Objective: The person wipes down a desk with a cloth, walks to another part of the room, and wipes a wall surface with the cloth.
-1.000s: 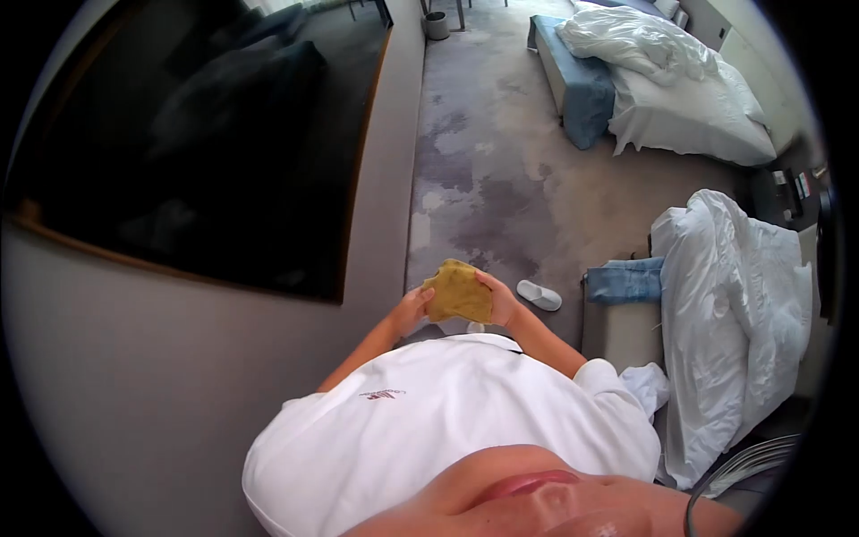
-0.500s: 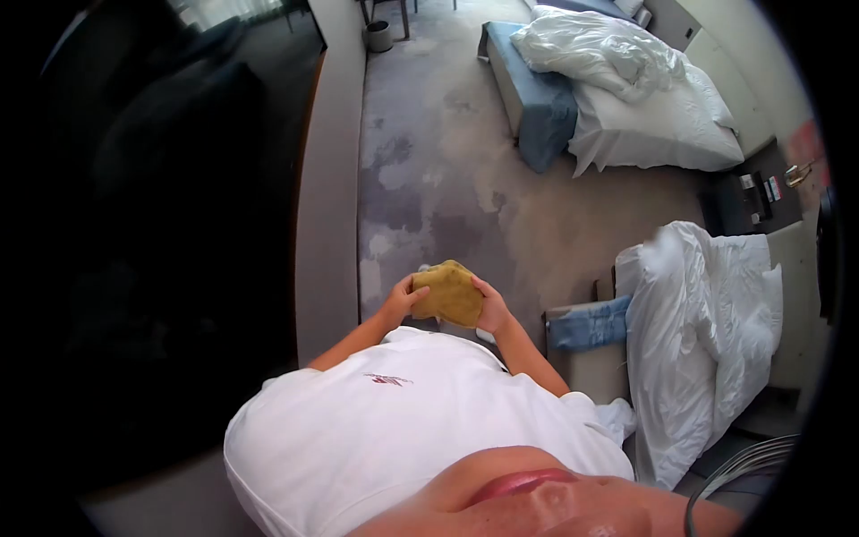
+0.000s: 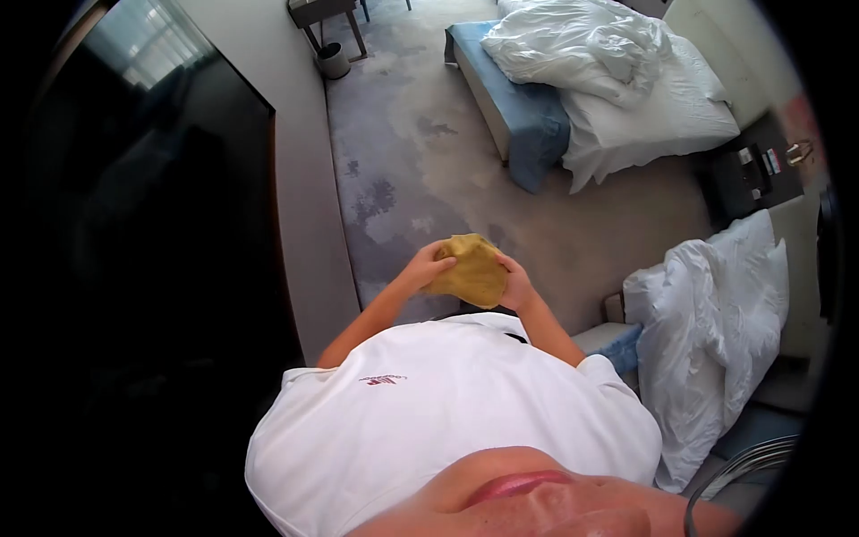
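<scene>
A mustard-yellow cloth [image 3: 474, 273] is stretched between my two hands in front of the white shirt [image 3: 447, 376]. My left hand [image 3: 429, 267] grips its left edge, with the thumb over the front of the cloth. At the right edge my right hand [image 3: 514, 282] holds it, the fingers partly hidden behind the fabric. Darker patches show near the top of the cloth.
A large dark screen [image 3: 170, 242] fills the left side. Two beds with rumpled white duvets [image 3: 582, 54] [image 3: 707, 331] stand at the right, with a nightstand [image 3: 774, 170] between them. A bin [image 3: 334, 63] sits by a desk [image 3: 320, 11] on patterned carpet [image 3: 429, 170].
Both hands and the cloth have moved up and slightly right in view. The room has shifted with the camera, and the desk at the top left shows more.
</scene>
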A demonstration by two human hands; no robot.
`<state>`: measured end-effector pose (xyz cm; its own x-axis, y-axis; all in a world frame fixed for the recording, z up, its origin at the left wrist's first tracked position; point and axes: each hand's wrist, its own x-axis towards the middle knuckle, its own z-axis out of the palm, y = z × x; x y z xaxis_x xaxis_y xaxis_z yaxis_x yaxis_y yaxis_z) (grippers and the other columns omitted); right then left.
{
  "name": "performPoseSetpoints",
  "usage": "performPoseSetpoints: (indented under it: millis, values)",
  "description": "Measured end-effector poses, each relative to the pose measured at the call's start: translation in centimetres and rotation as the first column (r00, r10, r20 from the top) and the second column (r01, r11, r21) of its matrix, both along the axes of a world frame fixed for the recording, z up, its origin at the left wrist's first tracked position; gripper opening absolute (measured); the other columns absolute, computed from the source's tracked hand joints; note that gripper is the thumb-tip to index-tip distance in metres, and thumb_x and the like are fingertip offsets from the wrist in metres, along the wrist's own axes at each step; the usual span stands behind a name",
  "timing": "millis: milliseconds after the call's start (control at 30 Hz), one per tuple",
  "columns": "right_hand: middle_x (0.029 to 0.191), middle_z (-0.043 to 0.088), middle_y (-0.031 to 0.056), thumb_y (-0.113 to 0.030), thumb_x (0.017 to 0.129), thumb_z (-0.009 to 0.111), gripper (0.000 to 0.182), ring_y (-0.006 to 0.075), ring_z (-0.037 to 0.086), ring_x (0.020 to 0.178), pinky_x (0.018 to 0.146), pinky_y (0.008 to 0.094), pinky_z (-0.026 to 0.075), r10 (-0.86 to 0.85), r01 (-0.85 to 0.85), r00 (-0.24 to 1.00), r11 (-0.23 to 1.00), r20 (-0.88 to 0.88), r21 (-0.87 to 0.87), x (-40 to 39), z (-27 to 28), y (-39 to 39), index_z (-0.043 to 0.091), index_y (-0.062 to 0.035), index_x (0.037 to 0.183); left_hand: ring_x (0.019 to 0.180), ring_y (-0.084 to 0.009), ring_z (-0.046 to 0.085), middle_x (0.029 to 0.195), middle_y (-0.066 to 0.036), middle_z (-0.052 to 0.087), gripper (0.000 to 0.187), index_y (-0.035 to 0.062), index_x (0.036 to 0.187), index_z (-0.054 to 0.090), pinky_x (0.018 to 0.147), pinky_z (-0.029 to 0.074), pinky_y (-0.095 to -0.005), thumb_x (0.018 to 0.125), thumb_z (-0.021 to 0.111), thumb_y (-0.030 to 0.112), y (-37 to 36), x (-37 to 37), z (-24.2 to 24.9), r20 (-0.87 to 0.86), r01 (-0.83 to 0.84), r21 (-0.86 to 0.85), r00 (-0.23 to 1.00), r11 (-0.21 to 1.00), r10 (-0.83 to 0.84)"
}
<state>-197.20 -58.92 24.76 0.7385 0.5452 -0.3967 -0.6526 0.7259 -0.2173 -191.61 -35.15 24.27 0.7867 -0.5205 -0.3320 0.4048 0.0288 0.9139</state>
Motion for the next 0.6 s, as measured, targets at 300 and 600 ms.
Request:
performPoseSetpoints:
  millis: [300,600]
  values:
    - [0.136,0.059,0.0129,-0.025,0.1,0.045,0.043,0.0288,0.059,0.122,0.105,0.0433,0.047,0.0,0.002,1.0,0.998,0.021,-0.067,24.5,-5.5,-3.2,0.051,-0.0034,0.138,0.103,-0.0138,0.061,0.114,-0.008,0.066,0.037,-0.0012,0.128,0.057,0.089,0.05,-0.0295,0.094,0.065,0.011,-1.9,22.7,-0.3,-0.056,-0.127,0.108,0.989,0.986,0.134]
    - [0.127,0.062,0.0092,-0.018,0.092,0.063,0.042,0.0227,0.061,0.117,0.101,0.0395,0.048,0.471,-0.368,0.877,0.789,0.1,-0.492,51.4,1.5,2.5,0.056,-0.006,0.132,0.105,-0.0153,0.064,0.117,-0.008,0.068,0.036,-0.0007,0.131,0.058,0.093,0.052,-0.0299,0.095,0.059,0.003,2.0,39.7,1.4,-0.07,-0.497,0.007,0.865,0.868,0.496]
